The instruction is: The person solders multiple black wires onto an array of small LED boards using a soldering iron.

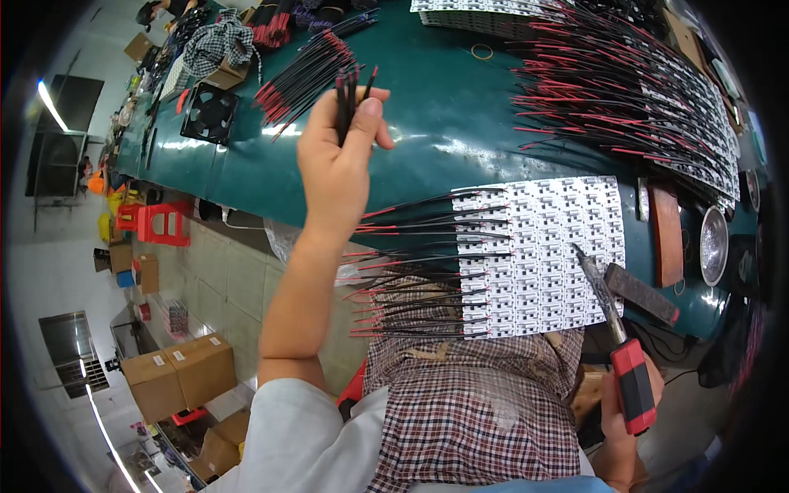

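My left hand (pixel 335 177) is raised over the green table, its fingers closed round a small bundle of black wires (pixel 343 107) that sticks up past the thumb. Low on the right, my right hand (pixel 612 411) grips a soldering iron (pixel 631 382) by its red and black handle. The iron's tip points up and left, over a white circuit board panel (pixel 567 246) at the table's near edge. Rows of black wires with red ends (pixel 419 275) run leftward from the panel's left side. Beyond my left hand lies a loose pile of black and red wires (pixel 308 78).
A dark bar (pixel 643 294) overlaps the panel's right edge, near a brown block (pixel 666 238) and a metal bowl (pixel 713 245). More wired panels (pixel 707 123) are stacked at the far right. A black fan (pixel 210 113) stands left; cardboard boxes (pixel 185 374) sit on the floor.
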`<state>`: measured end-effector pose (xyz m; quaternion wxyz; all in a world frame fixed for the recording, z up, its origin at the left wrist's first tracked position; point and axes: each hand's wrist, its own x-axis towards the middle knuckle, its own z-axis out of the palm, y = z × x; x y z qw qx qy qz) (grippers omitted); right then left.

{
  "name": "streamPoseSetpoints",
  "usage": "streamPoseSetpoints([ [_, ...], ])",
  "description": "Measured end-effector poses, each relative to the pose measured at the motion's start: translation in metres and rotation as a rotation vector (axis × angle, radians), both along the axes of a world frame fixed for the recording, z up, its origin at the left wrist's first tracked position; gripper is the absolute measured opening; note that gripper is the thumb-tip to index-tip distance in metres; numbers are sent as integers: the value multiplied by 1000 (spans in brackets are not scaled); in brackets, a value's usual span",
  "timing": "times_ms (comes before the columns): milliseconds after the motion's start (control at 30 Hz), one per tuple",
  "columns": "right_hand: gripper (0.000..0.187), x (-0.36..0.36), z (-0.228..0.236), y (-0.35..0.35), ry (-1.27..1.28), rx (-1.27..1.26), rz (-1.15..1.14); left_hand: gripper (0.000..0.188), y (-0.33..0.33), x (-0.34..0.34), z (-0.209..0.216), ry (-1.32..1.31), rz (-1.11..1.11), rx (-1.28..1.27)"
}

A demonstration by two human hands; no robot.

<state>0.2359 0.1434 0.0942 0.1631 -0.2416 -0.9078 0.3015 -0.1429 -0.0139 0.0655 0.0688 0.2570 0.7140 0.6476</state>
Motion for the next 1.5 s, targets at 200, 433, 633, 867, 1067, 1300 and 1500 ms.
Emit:
streamPoseSetpoints([
  [200, 22, 43, -45, -17, -12, -183, -133, 15, -2, 14, 22, -26, -51, -105],
  [433, 18, 52, -56, -32, -125, -581, -264, 13, -6, 86, -6, 165, -459, -573],
  [633, 19, 49, -58, -38, -149, -658, -204, 13, -2, 117, -29, -17, -609, -697],
  [867, 25, 49, -67, -39, -151, -553, -135, 20, 3, 124, -45, 214, -423, -666],
  [1067, 28, 37, -70, -42, -64, -527, -133, 17, 8, 129, -56, 301, -375, -642],
  [1300, 30, 30, -69, -37, -85, -547, -86, 18, 8, 130, -61, 339, -354, -625],
  [1500, 28, 24, -68, -37, -84, -524, -79, 19, 9, 131, -61, 368, -355, -603],
])
